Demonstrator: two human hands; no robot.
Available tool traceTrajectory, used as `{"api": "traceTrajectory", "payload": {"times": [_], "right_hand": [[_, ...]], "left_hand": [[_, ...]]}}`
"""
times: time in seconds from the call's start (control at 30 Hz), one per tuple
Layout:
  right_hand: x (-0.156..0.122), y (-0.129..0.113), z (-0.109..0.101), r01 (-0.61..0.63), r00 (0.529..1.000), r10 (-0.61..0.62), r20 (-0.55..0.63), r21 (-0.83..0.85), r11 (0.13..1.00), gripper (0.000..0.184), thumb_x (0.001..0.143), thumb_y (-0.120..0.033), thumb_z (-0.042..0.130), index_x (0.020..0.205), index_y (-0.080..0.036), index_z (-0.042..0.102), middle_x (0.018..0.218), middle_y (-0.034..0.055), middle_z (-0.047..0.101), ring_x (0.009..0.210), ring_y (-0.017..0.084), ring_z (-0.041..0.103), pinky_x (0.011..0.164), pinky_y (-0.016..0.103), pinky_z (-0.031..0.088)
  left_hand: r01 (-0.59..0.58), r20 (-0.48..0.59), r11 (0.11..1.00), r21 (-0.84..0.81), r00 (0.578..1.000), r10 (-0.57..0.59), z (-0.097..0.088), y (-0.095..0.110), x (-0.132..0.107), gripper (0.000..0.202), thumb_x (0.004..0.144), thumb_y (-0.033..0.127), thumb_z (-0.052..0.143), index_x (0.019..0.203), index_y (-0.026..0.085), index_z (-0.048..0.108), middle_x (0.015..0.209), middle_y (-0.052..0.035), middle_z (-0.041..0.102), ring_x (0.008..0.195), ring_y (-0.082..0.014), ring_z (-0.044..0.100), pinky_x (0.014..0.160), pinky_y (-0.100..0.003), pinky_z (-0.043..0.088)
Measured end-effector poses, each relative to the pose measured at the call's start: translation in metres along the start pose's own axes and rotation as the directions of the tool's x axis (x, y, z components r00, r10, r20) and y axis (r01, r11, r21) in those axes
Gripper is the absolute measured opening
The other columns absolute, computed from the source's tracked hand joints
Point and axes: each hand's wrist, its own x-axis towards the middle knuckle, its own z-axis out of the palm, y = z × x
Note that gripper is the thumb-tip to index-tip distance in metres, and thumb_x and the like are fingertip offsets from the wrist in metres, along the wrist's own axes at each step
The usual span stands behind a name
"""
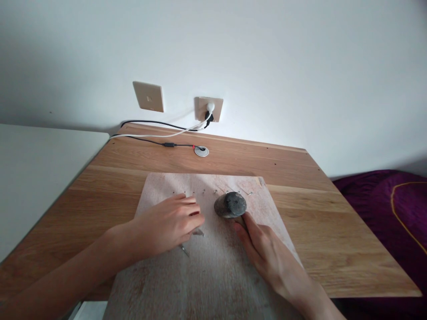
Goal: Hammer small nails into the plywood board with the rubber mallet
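My right hand is wrapped round the short visible handle of a mallet with a dark, rounded head. The head is over the upper part of a pale, worn wooden board. My left hand is over the left half of the board, fingers curled together and pointing down. What its fingertips hold, if anything, is hidden. A loose nail lies just below that hand. Across the board's far side runs a row of several small nails; the rightmost one leans over.
Beneath the board is a wooden desk. Black and white cables run along its back to a wall socket. A round cable grommet sits behind the board. A white surface adjoins on the left, purple fabric on the right.
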Motion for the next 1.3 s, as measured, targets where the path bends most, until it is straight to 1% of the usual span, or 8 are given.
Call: {"api": "traceTrajectory", "payload": {"times": [0.13, 0.27, 0.43, 0.57, 0.73, 1.0, 1.17, 1.3], "right_hand": [[0.005, -0.003, -0.003, -0.091, 0.994, 0.088, 0.063, 0.047, 0.995, 0.049, 0.115, -0.043, 0.027, 0.143, -0.012, 0.052, 0.096, 0.0172, 0.081, 0.08, 0.031, 0.079, 0.07, 0.04, 0.063], [0.008, -0.006, -0.004, -0.145, 0.987, 0.141, 0.082, 0.05, 0.988, 0.051, 0.115, -0.047, 0.027, 0.141, -0.013, 0.054, 0.09, 0.0142, 0.081, 0.077, 0.031, 0.078, 0.068, 0.039, 0.061], [0.01, -0.007, -0.004, -0.2, 0.976, 0.192, 0.099, 0.085, 0.976, 0.048, 0.114, -0.05, 0.028, 0.13, -0.018, 0.06, 0.088, 0.013, 0.081, 0.075, 0.03, 0.077, 0.063, 0.036, 0.057], [0.012, -0.009, -0.002, -0.268, 0.958, 0.253, 0.133, 0.12, 0.956, 0.051, 0.114, -0.053, 0.026, 0.122, -0.018, 0.061, 0.078, 0.0088, 0.076, 0.067, 0.027, 0.073, 0.059, 0.035, 0.052], [0.012, -0.009, -0.003, -0.262, 0.956, 0.244, 0.165, 0.099, 0.96, 0.052, 0.114, -0.052, 0.026, 0.126, -0.015, 0.061, 0.081, 0.0102, 0.077, 0.073, 0.029, 0.075, 0.064, 0.036, 0.052], [0.009, -0.007, -0.004, -0.147, 0.987, 0.144, 0.071, 0.037, 0.988, 0.052, 0.115, -0.048, 0.027, 0.138, -0.01, 0.054, 0.088, 0.0138, 0.08, 0.076, 0.031, 0.077, 0.065, 0.038, 0.057], [0.009, -0.007, -0.004, -0.188, 0.975, 0.176, 0.137, 0.079, 0.979, 0.049, 0.115, -0.048, 0.024, 0.127, -0.015, 0.059, 0.083, 0.0107, 0.079, 0.071, 0.029, 0.076, 0.062, 0.037, 0.056], [0.011, -0.01, -0.007, -0.191, 0.976, 0.181, 0.119, 0.076, 0.979, 0.052, 0.114, -0.05, 0.023, 0.129, -0.015, 0.059, 0.092, 0.0153, 0.081, 0.078, 0.03, 0.078, 0.065, 0.036, 0.056]], "left_hand": [[0.008, -0.007, 1.0, 0.014, 1.0, -0.008, -0.001, 0.0, 0.0, 0.009, 0.096, 0.011, 0.064, 0.093, 0.019, 0.065, 0.084, -0.0029, 0.066, 0.084, -0.0228, 0.063, 0.082, -0.035, 0.049], [0.081, -0.13, 0.988, -0.135, 0.987, -0.099, -0.01, -0.018, -0.001, 0.017, 0.096, 0.012, 0.06, 0.098, 0.021, 0.074, 0.091, -0.0036, 0.071, 0.083, -0.0188, 0.066, 0.079, -0.03, 0.051], [0.216, -0.325, 0.887, -0.407, 0.874, -0.362, -0.016, -0.048, 0.009, 0.013, 0.091, 0.018, 0.064, 0.095, 0.021, 0.076, 0.09, -0.0014, 0.075, 0.078, -0.0149, 0.066, 0.076, -0.026, 0.053], [0.22, -0.385, 0.871, -0.44, 0.83, -0.404, 0.002, -0.058, 0.015, 0.009, 0.091, 0.018, 0.065, 0.093, 0.019, 0.073, 0.085, -0.0008, 0.074, 0.074, -0.0137, 0.065, 0.073, -0.025, 0.053], [0.227, -0.36, 0.881, -0.415, 0.848, -0.388, 0.02, -0.057, 0.01, 0.011, 0.094, 0.019, 0.065, 0.097, 0.02, 0.075, 0.085, -0.0007, 0.076, 0.07, -0.0139, 0.066, 0.072, -0.026, 0.053], [0.255, -0.351, 0.852, -0.458, 0.829, -0.436, 0.019, -0.054, 0.01, 0.008, 0.094, 0.019, 0.068, 0.095, 0.018, 0.076, 0.08, 0.0003, 0.075, 0.066, -0.0127, 0.064, 0.065, -0.024, 0.05], [0.246, -0.337, 0.859, -0.448, 0.844, -0.418, 0.024, -0.057, 0.009, 0.009, 0.093, 0.015, 0.068, 0.094, 0.019, 0.076, 0.08, 0.0004, 0.075, 0.065, -0.0124, 0.064, 0.066, -0.024, 0.049], [0.222, -0.355, 0.873, -0.433, 0.848, -0.392, 0.025, -0.058, 0.009, 0.009, 0.092, 0.012, 0.068, 0.09, 0.019, 0.073, 0.08, 0.0013, 0.073, 0.066, -0.0119, 0.063, 0.066, -0.024, 0.048]]}}
